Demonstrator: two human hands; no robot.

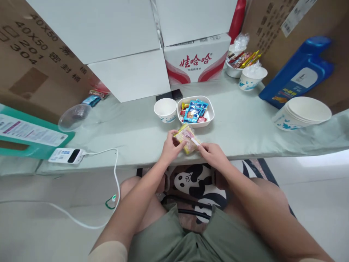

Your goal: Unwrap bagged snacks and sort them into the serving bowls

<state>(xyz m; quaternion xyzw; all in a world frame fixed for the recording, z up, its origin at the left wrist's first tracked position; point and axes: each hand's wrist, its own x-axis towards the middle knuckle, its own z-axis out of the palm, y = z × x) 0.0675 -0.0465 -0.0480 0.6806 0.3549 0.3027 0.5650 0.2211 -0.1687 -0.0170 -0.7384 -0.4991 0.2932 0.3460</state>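
Observation:
At the table's front edge, my left hand (171, 147) is closed on the left side of a clear and yellow plastic snack packet (188, 148). My right hand (214, 154) pinches the end of a thin white strip (195, 140) lying across the packet's face; whether it is part of the packet I cannot tell. Just beyond the hands stands a white tray (211, 109) holding blue sachets (194, 111) and small red and yellow packets. Left of it is a white paper bowl (165, 109) with a blue pattern.
A phone (170, 95) lies behind the bowl. To the right stand stacked paper bowls (302, 114), a blue bottle (297, 72) and a bowl of wrapped snacks (234, 69). On the left are a clear lid (74, 117), a white device (66, 155) and its cable (116, 171). Cartons (197, 60) line the back.

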